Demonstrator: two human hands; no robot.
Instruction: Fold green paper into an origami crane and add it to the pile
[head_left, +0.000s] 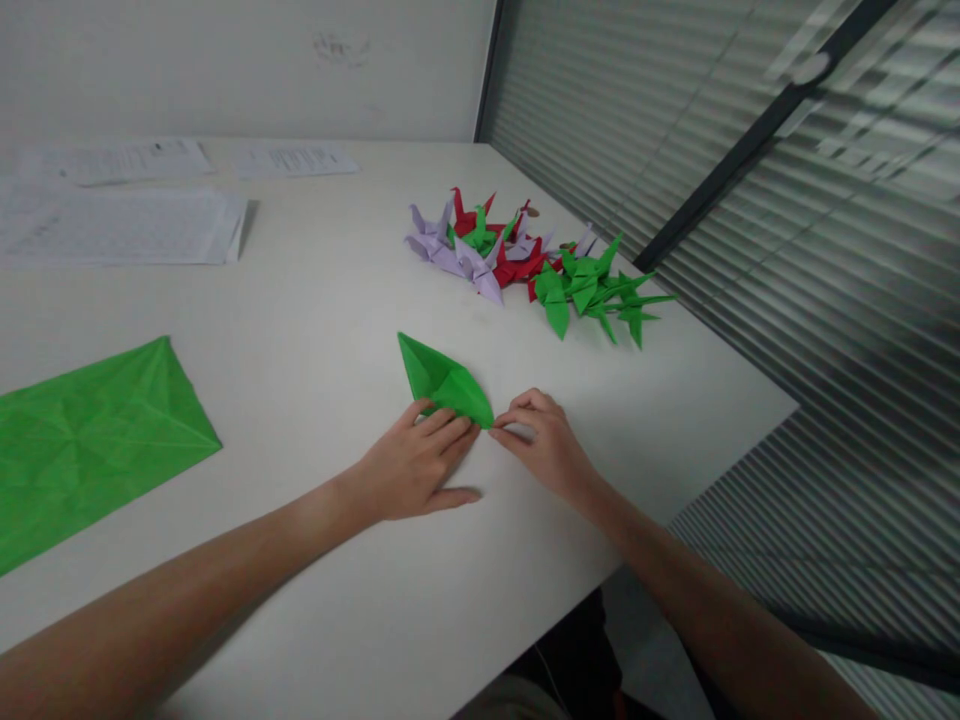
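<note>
A partly folded piece of green origami paper (442, 378) lies on the white table, one flap raised and its pointed end toward the far left. My left hand (420, 458) rests over its near edge, fingers stretched out and pressing the paper down, thumb apart on the table. At the paper's right corner, my right hand (544, 440) pinches the tip between thumb and forefinger. The left fingers cover part of the near edge.
Several folded paper cranes (517, 255) in purple, red and green are heaped beyond my hands. A creased green sheet (90, 440) lies at left, printed papers (127, 225) behind it. Window blinds (750, 250) border the table's right side.
</note>
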